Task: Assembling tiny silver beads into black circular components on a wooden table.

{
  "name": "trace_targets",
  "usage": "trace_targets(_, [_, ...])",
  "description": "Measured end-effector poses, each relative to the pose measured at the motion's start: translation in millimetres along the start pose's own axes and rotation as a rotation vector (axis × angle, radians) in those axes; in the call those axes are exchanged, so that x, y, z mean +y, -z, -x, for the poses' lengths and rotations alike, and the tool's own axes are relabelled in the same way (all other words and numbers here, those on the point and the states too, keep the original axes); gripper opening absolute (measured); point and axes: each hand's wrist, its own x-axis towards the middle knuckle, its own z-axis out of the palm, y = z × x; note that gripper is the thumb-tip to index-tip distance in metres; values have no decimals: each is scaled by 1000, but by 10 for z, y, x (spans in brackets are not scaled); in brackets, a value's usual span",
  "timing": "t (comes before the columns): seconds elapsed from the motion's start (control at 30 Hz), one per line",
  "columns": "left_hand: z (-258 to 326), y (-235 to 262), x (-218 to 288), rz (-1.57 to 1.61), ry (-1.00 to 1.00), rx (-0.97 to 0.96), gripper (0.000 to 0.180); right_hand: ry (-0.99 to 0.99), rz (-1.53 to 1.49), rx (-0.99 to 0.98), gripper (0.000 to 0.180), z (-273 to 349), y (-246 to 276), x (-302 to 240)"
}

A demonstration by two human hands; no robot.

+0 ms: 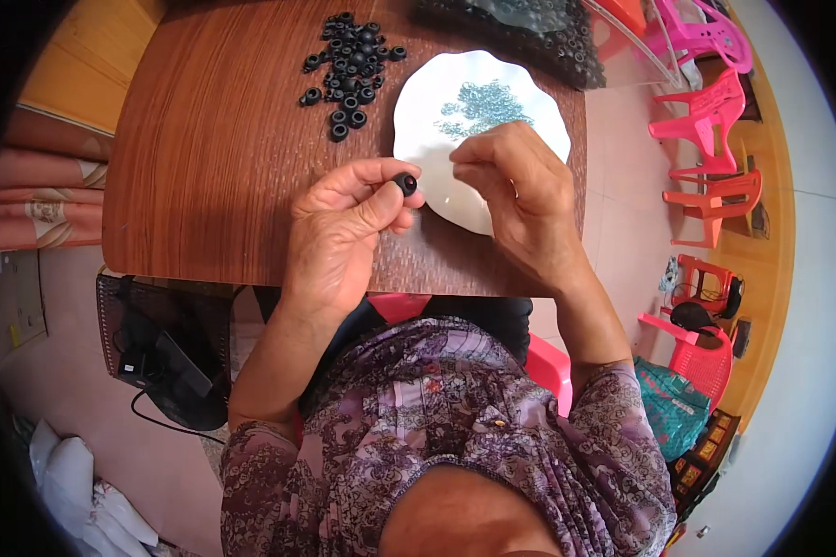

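Left hand is pinching one black ring-shaped part between thumb and fingers, holding it just off the white scalloped plate's near-left rim. Right hand is hovering over the plate's near-right portion, fingertips drawn together; can't tell if they're gripping anything. Small clear pieces are lying on the plate. Loose black parts are sitting left of the plate, on the table. Bag of dark parts is resting beyond the plate.
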Motion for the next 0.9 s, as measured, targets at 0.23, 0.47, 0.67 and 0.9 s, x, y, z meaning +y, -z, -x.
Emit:
trace_targets(0.23, [-19,-18,-35,62,0,-51,21,-47,-351,-5,10,-44,-37,-154])
trace_targets(0.47, [48,-127,-8,-130,-150,29,20,-21,-385,-36,11,-46,-56,-167])
trace_targets(0.67, [81,-139,-3,-168,-183,22,18,-107,-494,-12,12,17,-79,-216])
trace_targets(0.9, [111,-161,9,-208,-195,23,18,-105,-506,5,13,59,-157,-177])
